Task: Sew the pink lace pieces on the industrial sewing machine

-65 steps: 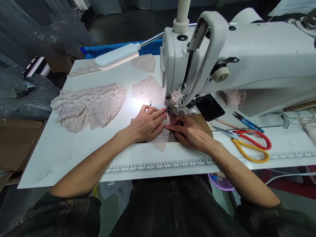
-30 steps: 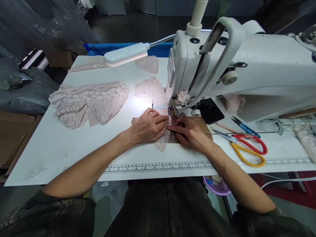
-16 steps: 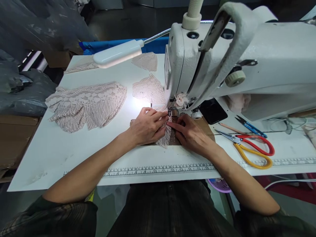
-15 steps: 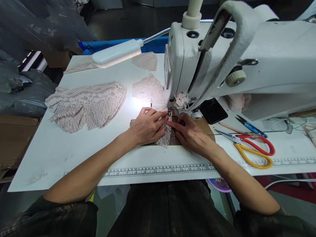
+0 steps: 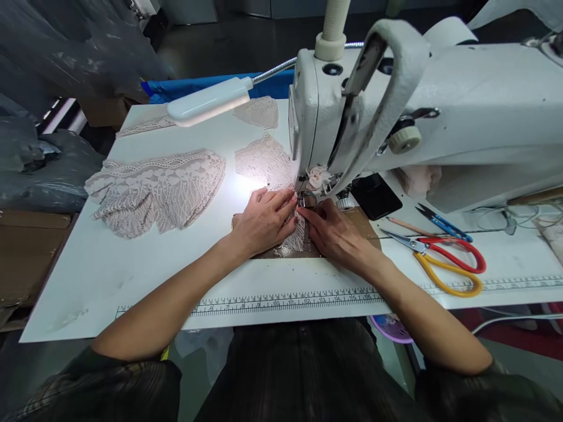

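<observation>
A piece of beige lace fabric [image 5: 264, 157] runs under the needle area of the white sewing machine [image 5: 303, 111]. Its near end shows between my hands, and the rest lies beyond them on the table. My left hand [image 5: 265, 223] rests flat on the lace, fingers stretched toward the presser foot [image 5: 307, 200]. On the right side, my right hand [image 5: 333, 231] has its fingers curled, with the index fingertip and thumb at the lace edge close to the foot. The exact stitching point is hidden by the fingers and the machine head.
A larger folded lace piece [image 5: 158, 190] lies at left, and another lace piece [image 5: 259, 111] is farther back under a lamp [image 5: 211, 101]. To the right are a black phone [image 5: 376, 196], red-and-yellow scissors [image 5: 453, 264], blue thread snips [image 5: 444, 223] and a pencil [image 5: 407, 227]. A ruler strip [image 5: 285, 303] follows the front edge.
The near end of the lace has moved away from me, toward the machine, so less of it shows between my hands. Both hands stay by the foot. The view has shifted slightly.
</observation>
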`<state>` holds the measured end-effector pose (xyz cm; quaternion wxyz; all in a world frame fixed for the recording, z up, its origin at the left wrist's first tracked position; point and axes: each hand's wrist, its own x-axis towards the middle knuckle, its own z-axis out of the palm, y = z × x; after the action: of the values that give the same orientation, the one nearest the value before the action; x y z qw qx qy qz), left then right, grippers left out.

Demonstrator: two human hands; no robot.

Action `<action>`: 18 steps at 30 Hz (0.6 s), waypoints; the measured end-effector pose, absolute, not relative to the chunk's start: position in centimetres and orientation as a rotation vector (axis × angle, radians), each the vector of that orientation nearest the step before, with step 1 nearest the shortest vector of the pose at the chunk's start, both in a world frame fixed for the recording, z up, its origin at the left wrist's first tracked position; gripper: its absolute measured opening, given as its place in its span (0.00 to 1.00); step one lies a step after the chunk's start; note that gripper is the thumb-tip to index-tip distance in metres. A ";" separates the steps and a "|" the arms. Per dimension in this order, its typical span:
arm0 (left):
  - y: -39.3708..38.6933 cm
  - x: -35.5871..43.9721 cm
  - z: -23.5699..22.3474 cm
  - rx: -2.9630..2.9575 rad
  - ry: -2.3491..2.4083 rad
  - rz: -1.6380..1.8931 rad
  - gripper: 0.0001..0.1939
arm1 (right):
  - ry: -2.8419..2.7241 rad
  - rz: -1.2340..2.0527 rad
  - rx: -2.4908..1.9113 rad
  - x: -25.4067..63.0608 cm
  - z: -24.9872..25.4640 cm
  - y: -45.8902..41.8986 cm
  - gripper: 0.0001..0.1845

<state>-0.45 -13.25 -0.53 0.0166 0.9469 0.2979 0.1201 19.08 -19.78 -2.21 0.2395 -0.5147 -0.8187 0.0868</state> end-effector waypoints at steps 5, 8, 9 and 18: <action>-12.7 -0.6 -0.9 2.897 0.894 0.401 0.20 | -2.099 0.314 -1.428 19.9 -2.3 -20.3 0.20; -12.0 -1.1 -0.9 2.895 0.837 0.412 0.20 | -1.988 0.347 -1.456 20.5 -2.1 -20.4 0.19; -11.7 -1.3 -0.7 2.909 0.806 0.410 0.19 | -1.955 0.347 -1.463 20.6 -1.9 -20.4 0.17; -12.6 -3.1 2.9 2.989 0.623 0.331 0.14 | -1.859 0.349 -1.521 21.1 -1.8 -20.2 0.15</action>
<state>-3.06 -12.58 2.85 0.0352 0.9727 0.2026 0.1078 21.12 -20.18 -1.76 0.3494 -0.5872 -0.7176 0.1348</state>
